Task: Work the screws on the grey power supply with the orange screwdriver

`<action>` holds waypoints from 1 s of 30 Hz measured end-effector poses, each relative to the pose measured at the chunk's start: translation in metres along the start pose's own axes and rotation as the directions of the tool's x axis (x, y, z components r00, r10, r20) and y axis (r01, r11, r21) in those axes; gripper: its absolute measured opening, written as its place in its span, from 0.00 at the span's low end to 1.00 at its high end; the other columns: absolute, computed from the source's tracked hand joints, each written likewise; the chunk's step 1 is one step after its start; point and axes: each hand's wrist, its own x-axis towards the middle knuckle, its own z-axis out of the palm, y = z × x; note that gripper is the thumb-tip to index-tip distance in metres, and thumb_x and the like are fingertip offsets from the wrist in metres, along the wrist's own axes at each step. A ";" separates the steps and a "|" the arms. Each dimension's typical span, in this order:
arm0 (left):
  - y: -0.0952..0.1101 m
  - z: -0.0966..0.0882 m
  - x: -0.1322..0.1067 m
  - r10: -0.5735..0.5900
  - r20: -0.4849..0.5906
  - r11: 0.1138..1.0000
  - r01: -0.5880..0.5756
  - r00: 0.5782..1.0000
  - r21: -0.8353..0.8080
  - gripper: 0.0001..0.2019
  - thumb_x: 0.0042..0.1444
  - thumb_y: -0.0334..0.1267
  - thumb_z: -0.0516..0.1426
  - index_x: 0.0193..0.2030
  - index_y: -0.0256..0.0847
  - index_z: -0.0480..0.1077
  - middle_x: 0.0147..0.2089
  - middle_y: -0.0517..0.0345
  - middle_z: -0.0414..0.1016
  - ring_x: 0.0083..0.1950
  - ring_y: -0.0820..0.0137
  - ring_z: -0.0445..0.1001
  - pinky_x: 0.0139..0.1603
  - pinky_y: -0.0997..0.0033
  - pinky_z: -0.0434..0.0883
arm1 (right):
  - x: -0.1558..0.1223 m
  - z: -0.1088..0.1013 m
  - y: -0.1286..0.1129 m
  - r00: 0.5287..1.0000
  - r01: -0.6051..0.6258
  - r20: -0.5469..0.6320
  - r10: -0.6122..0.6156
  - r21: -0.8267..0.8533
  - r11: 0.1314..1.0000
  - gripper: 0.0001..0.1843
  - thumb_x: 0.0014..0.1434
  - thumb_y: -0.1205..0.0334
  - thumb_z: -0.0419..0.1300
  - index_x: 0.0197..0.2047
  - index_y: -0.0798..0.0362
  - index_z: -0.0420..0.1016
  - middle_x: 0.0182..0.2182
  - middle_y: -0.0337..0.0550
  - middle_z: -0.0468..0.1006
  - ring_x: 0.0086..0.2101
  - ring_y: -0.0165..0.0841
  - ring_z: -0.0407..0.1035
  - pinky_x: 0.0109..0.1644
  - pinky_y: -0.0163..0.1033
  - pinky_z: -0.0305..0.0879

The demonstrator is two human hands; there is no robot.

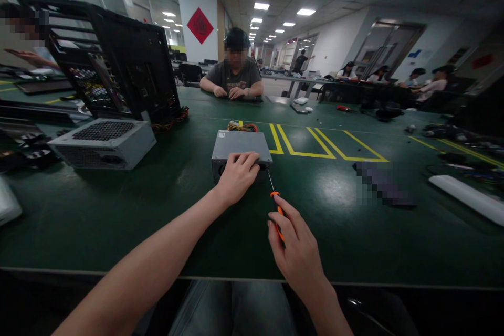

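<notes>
A grey computer power supply (pixel 242 143) lies on the green table in front of me, a bundle of coloured cables (pixel 246 126) behind it. My left hand (pixel 239 176) rests over its near top edge, fingers curled onto the casing. In my right hand (pixel 295 241) is a screwdriver (pixel 275 195) with an orange and black handle. Its thin shaft slants up to the right end of the power supply's near face. Whether the tip sits in a screw is too small to tell.
To the left stand a second power supply (pixel 106 144) and an open black computer case (pixel 137 63). Yellow tape lines (pixel 311 155) mark the green tabletop (pixel 189 231). A white bar-shaped object (pixel 466 199) lies at right. Across the table sits a person (pixel 236 76).
</notes>
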 end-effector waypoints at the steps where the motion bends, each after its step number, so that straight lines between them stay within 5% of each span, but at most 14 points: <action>1: 0.000 0.000 0.000 -0.001 0.001 1.000 0.001 1.000 -0.002 0.08 0.59 0.30 0.50 0.38 0.37 0.70 0.53 0.49 0.68 0.53 0.61 0.65 0.46 0.59 0.62 | 0.000 0.000 -0.001 1.000 -0.014 0.021 0.013 0.020 1.000 0.10 0.57 0.71 0.50 0.43 0.56 0.67 0.50 0.57 0.69 0.48 0.38 0.68 0.47 0.44 0.70; 9: 0.000 0.001 -0.001 -0.006 0.005 1.000 0.006 1.000 -0.020 0.09 0.59 0.30 0.49 0.38 0.38 0.70 0.53 0.48 0.67 0.53 0.60 0.65 0.46 0.59 0.62 | -0.006 0.003 0.004 0.995 -0.043 -0.098 0.035 -0.085 0.995 0.14 0.59 0.68 0.53 0.49 0.55 0.65 0.48 0.54 0.72 0.43 0.34 0.71 0.43 0.37 0.71; 30: 0.001 0.000 0.000 -0.019 0.005 0.998 0.019 1.000 -0.052 0.09 0.60 0.33 0.49 0.38 0.38 0.70 0.53 0.48 0.67 0.54 0.60 0.64 0.47 0.58 0.61 | -0.005 0.002 0.004 0.992 -0.098 -0.092 0.092 -0.064 0.993 0.11 0.58 0.68 0.52 0.45 0.55 0.67 0.46 0.53 0.69 0.44 0.36 0.69 0.43 0.41 0.70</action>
